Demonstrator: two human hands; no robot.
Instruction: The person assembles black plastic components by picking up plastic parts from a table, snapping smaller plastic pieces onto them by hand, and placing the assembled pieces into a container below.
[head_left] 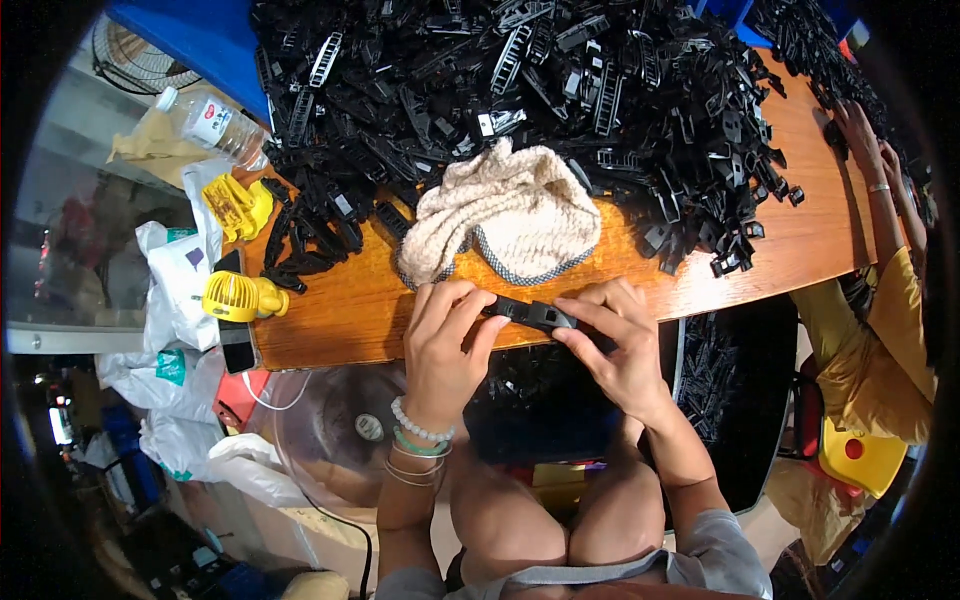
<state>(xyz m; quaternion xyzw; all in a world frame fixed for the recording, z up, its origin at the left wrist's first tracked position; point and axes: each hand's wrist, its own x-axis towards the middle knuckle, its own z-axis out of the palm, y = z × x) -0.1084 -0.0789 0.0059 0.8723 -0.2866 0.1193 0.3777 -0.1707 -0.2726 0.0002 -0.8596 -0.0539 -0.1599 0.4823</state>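
Note:
A small black plastic part [535,314], long and narrow, spans the gap between my two hands just above the table's front edge. My left hand [447,335] pinches its left end between thumb and fingers. At the right end, the thumb and fingers of my right hand [612,335] grip it too. Right behind the part lies a crumpled cream cloth [510,215] with a checked border. Beyond the cloth rises a big heap of similar black plastic parts [450,100], some with ladder-like slots.
On the left of the wooden table [340,325] are a yellow handheld fan [245,297], a phone [238,345], a yellow object [238,205] and a plastic bottle [215,125]. A clear round tub [330,440] stands below. A co-worker's hands [860,140] handle black parts at the far right.

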